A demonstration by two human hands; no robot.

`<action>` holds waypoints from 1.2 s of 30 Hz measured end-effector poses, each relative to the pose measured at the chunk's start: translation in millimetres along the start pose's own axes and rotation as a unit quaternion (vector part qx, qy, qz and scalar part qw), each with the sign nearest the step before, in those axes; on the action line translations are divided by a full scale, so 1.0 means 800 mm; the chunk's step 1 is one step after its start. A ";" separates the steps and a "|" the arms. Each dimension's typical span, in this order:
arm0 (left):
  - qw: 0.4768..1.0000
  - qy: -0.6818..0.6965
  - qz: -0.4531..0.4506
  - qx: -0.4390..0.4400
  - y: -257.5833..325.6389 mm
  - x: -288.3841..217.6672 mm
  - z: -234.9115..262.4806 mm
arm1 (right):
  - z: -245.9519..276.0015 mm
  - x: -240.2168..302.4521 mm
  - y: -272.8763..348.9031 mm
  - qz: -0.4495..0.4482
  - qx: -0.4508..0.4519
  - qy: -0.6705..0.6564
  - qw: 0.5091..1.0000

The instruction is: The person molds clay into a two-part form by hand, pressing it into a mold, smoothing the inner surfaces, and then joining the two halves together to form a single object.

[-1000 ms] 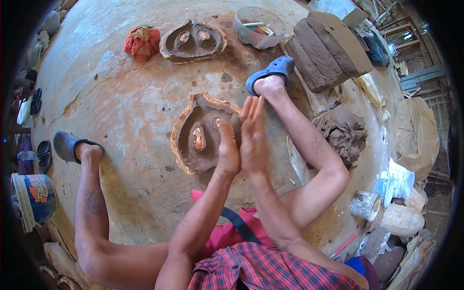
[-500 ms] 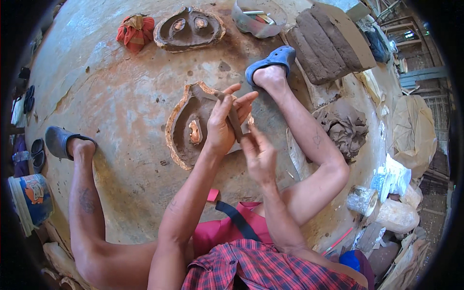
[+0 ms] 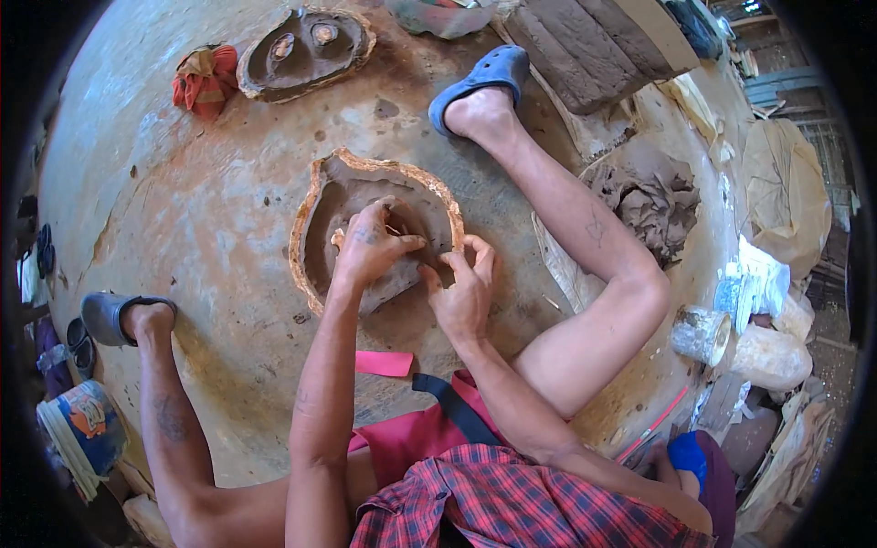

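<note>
In front of me lies a mould (image 3: 301, 233) with a rough orange-brown rim, lined with grey-brown clay (image 3: 343, 196). My left hand (image 3: 367, 245) reaches into it, fingers bent down onto the clay beside a dark hollow and thumb pointing right. The fingertips are partly hidden, and whether a separate strip lies under them I cannot tell. At the near right side my right hand (image 3: 463, 290) closes round the rim, with its thumb on the inner side and fingers over the edge. A small orange piece (image 3: 338, 238) shows left of my left hand.
A second clay-lined mould (image 3: 306, 55) and a red cloth bundle (image 3: 206, 80) lie at the far left. Stacked clay slabs (image 3: 594, 46) and a crumpled clay heap (image 3: 649, 196) are right of my blue clog (image 3: 484, 82). A pink strip (image 3: 384, 363) lies near my lap.
Both hands have come down to the mould; the clay strip they held above it no longer shows as a separate piece. The view has shifted, revealing more of the pink strip.
</note>
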State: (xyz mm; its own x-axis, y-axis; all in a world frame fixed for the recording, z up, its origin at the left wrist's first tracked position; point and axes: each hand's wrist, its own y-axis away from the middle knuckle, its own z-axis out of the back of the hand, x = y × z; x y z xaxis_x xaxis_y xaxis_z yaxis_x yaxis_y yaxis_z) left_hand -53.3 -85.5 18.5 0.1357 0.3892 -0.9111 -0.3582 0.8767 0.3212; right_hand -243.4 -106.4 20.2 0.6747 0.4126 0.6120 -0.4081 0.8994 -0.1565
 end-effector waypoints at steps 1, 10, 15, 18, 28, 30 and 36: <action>0.999 -0.028 -0.009 -0.026 -0.001 0.006 -0.002 | -0.003 -0.001 -0.001 0.016 0.001 0.010 1.000; 0.995 -0.071 -0.032 -0.056 -0.013 -0.015 -0.021 | -0.011 -0.011 -0.014 -0.022 -0.051 -0.055 0.997; 0.992 -0.085 -0.050 -0.082 -0.023 -0.007 -0.025 | -0.014 -0.008 -0.023 -0.171 0.056 -0.093 0.979; 0.991 -0.105 -0.031 -0.082 -0.025 -0.010 -0.021 | -0.016 -0.004 -0.027 -0.191 0.044 -0.080 0.977; 0.995 -0.051 0.031 -0.082 -0.040 -0.011 -0.016 | 0.004 0.008 -0.054 -0.208 0.099 -0.060 0.971; 0.994 -0.065 0.033 -0.082 -0.041 -0.008 -0.016 | -0.001 0.008 -0.054 -0.214 0.090 -0.060 0.971; 0.996 -0.017 0.039 -0.074 -0.045 -0.026 -0.009 | 0.000 -0.005 -0.066 -0.116 0.057 -0.092 0.987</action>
State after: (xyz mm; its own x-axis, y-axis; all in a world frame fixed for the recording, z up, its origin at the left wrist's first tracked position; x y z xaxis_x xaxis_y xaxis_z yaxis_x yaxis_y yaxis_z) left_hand -49.9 -127.7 24.1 0.1312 0.4665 -0.8748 -0.5010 0.7926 0.3475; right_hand -224.4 -155.6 26.2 0.6388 0.1539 0.7538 -0.3291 0.9403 0.0869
